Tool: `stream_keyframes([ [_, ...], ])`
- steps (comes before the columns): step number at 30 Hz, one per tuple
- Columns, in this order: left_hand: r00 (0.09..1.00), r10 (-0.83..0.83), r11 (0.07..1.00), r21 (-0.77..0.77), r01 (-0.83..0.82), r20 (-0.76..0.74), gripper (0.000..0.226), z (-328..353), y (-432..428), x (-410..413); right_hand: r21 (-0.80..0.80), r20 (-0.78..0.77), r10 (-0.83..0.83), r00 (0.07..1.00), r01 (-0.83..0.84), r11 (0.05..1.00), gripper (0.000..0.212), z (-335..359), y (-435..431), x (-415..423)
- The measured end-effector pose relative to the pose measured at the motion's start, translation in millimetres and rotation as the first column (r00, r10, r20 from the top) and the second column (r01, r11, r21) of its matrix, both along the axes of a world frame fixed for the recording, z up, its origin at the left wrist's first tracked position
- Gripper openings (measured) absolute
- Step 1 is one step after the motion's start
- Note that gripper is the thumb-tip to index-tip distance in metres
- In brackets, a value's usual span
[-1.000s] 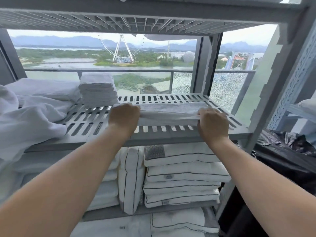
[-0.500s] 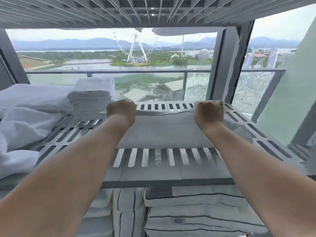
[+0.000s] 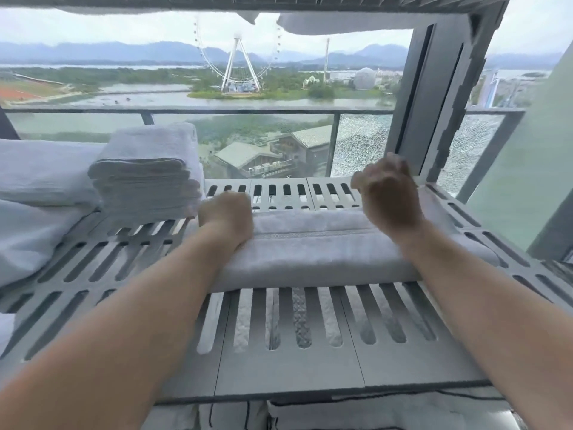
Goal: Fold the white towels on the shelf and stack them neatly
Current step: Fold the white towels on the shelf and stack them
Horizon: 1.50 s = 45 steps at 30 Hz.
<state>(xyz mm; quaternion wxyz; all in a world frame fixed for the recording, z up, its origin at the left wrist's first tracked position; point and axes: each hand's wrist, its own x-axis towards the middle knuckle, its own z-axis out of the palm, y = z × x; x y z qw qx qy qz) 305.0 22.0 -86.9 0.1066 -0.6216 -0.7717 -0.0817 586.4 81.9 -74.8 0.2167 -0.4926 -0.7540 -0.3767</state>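
A white towel [image 3: 325, 252], folded into a long flat band, lies crosswise on the slatted shelf [image 3: 279, 352], nearer its back edge than its front. A neat stack of folded towels [image 3: 148, 178] stands toward the shelf's back left corner.

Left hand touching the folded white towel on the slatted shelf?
Touching. Head view: left hand rests closed on the folded white towel's left end, no gap visible.

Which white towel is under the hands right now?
The single folded towel lying lengthwise mid-shelf, with the left hand pressing its left end. The others sit in a finished stack further left, untouched.
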Motion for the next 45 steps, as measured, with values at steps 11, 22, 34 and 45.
stream_keyframes([
  [11,0.915,-0.259,0.961,0.180,0.211,0.310,0.017,-21,12,32,-0.480,-0.263,-0.121,0.957,-0.021,0.877,0.027,-31,8,21],
  [22,0.909,-0.330,0.927,0.271,0.260,0.254,0.018,-15,9,34,-0.348,-0.199,-0.358,0.912,0.275,0.896,0.030,-28,-5,25],
  [34,0.948,-0.214,0.970,0.163,0.178,0.237,0.022,-14,10,38,-0.793,-0.143,-0.472,0.870,0.184,0.580,0.058,-35,-12,18],
  [45,0.942,-0.282,0.928,0.299,0.221,0.181,0.018,-19,9,34,-0.639,-0.352,-0.655,0.669,0.339,0.690,0.048,-25,-35,43],
])
